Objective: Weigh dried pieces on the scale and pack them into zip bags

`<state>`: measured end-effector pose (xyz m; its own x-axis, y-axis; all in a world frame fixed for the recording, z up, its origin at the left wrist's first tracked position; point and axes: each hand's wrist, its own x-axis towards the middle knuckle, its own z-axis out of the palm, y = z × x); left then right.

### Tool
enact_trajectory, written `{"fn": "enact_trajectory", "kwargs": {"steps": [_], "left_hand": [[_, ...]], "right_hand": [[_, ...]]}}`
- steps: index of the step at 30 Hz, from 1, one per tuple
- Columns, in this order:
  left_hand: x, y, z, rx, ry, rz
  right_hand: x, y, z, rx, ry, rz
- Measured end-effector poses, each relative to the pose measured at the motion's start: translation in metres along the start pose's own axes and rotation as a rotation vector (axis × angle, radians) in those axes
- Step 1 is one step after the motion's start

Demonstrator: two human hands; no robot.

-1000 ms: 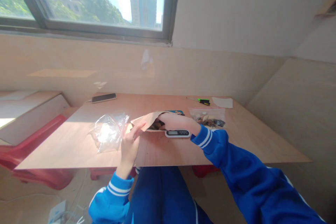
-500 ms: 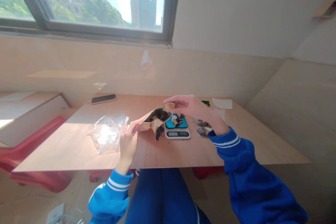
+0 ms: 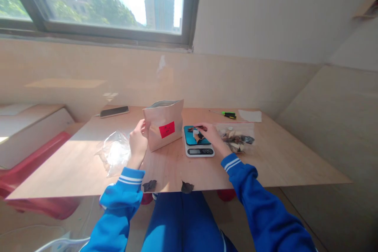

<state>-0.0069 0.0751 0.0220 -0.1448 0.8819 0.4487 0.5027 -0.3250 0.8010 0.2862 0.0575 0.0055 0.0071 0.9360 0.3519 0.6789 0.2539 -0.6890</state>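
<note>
Kraft paper forms the pouch [image 3: 164,124], which stands upright on the table [image 3: 265,161] with a red label on its near face. Left hand [image 3: 138,142] clasps the pouch's left edge, forearm rising from the near edge in a blue sleeve. Right hand [image 3: 210,133] reaches over the scale [image 3: 197,144], fingertips pinching dark pieces on its blue platform. Two dark scraps [image 3: 168,186] lie at the near edge. An empty clear bag [image 3: 115,152] sits left of the pouch; a filled bag [image 3: 236,136] lies right of the scale. Far back rest a phone [image 3: 114,111] and a screwdriver [image 3: 226,114]. A window [image 3: 97,4] spans the far wall.
</note>
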Motion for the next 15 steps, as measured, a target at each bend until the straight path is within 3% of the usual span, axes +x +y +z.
{"fn": "enact_trajectory", "kwargs": {"steps": [4, 10, 15], "left_hand": [[0.011, -0.009, 0.005, -0.085, 0.05, 0.007], [0.019, -0.014, 0.005, -0.078, 0.14, 0.004], [0.015, -0.008, 0.002, -0.039, 0.044, 0.015]], "right_hand": [[0.001, 0.004, 0.017, -0.068, -0.038, 0.011], [0.003, 0.006, 0.016, -0.106, -0.1, -0.036], [0.0, 0.003, 0.012, -0.101, -0.165, -0.061]]}}
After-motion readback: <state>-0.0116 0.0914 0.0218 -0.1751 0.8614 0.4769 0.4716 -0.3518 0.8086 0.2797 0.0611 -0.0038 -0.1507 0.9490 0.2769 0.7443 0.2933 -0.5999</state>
